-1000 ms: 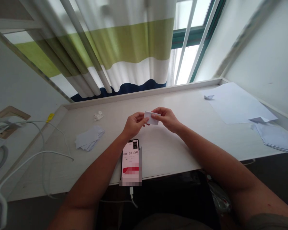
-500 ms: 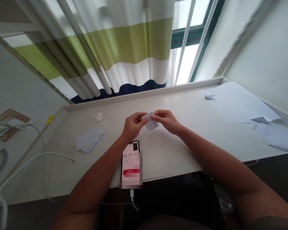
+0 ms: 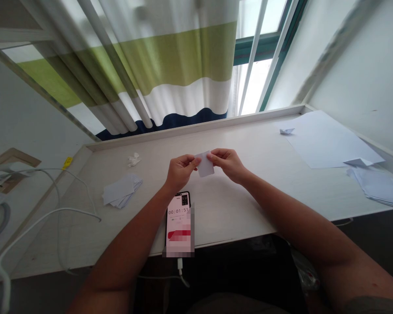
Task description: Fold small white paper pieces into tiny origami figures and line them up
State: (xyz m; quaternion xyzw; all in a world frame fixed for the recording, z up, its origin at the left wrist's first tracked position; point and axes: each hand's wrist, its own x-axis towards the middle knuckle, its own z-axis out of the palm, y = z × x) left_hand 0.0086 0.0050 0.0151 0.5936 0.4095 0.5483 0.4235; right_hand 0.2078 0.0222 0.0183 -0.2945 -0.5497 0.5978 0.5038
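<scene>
A small white piece of paper is held up over the desk, roughly rectangular with straight edges. My left hand pinches its left edge, thumb in front and fingers behind. On the other side, my right hand grips the upper right corner between thumb and fingers. Both hands are closed on the paper; the fingertips behind it are partly hidden. Just below my left hand lies a phone showing a timer, its lower part pixelated.
Left on the desk are a stack of paper pieces and a crumpled tissue. To the right lie a small folded paper boat, a large white sheet and more papers. White cables cross the left side.
The paper has turned slightly more upright, and the fingers have drawn apart a little toward its edges. The phone's timer has gone from 1:50 to 1:51.
</scene>
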